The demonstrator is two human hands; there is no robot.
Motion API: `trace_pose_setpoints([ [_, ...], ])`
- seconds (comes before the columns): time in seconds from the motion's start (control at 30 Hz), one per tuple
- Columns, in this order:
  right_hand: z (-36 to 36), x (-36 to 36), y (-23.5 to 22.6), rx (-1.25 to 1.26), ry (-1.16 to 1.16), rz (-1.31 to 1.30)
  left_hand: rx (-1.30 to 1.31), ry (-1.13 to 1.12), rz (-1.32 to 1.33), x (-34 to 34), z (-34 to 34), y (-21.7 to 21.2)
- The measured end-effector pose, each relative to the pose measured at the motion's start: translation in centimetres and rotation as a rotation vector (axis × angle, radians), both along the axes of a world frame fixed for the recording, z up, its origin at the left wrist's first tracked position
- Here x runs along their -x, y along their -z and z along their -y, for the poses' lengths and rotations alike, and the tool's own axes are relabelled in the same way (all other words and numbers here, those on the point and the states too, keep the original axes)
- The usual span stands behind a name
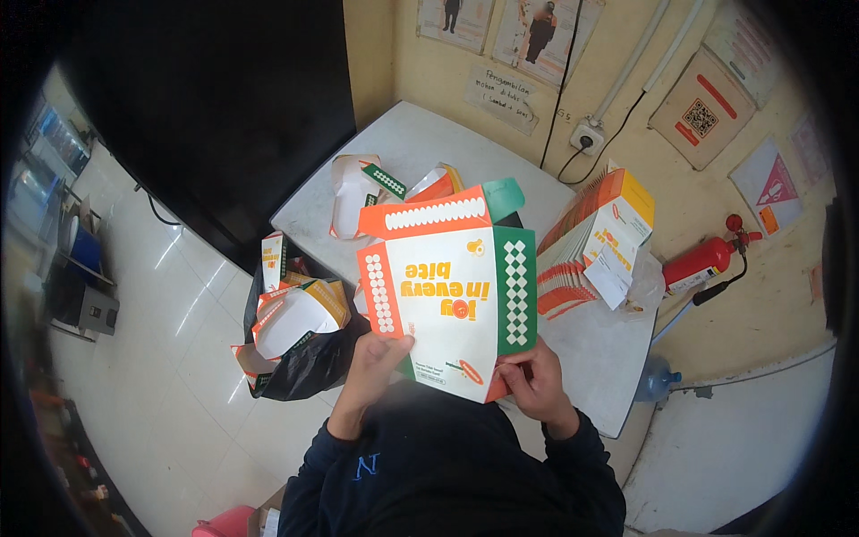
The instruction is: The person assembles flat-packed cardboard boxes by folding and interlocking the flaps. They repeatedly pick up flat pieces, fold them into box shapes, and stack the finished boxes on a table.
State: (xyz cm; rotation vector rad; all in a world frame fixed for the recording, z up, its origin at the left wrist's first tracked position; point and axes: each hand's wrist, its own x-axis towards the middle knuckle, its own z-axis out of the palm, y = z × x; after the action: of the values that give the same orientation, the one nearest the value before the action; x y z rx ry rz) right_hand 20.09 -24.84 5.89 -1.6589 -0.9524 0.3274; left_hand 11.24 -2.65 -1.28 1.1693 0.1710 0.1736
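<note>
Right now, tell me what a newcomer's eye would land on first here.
A white, orange and green carton, held in both hands over the white table, fills the centre. Right of it stands a stack of flat cartons; lower left, a black bag holds folded ones.

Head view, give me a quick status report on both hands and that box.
Left hand and right hand both gripping the white, orange and green carton box by its lower edge. Box held above the white table. Nothing in the way.

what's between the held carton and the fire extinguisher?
Head view: a stack of flat cartons on the table sits between the carton and the fire extinguisher.
</note>
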Motion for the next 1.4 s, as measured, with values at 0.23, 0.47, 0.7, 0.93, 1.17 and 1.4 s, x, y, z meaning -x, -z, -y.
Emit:
trace_pose_setpoints([
  [0.23,-0.6,-4.0,-0.3,-0.212,0.18,-0.305,0.09,0.092,-0.017,-0.5,-0.3,-1.0],
  [0.47,-4.5,0.1,2.9,-0.031,0.404,0.824,0.418,-0.226,0.02,-2.5,4.3,-2.4],
  [0.7,-3.5,-1.7,3.3,-0.055,0.249,0.87,-0.325,-0.51,0.124,-2.9,4.1,-1.5],
  [0.93,-4.6,-1.5,3.1,-0.226,0.292,0.301,-1.153,-0.627,0.328,-0.6,2.9,-1.4],
  [1.17,-5.2,-1.8,3.3,-0.22,0.211,0.4,-0.973,-0.658,0.203,0.2,3.7,0.5],
  [1.4,-7.0,1.0,3.4,0.095,0.245,0.811,-0.698,-0.622,-0.074,-0.9,4.4,0.2],
])
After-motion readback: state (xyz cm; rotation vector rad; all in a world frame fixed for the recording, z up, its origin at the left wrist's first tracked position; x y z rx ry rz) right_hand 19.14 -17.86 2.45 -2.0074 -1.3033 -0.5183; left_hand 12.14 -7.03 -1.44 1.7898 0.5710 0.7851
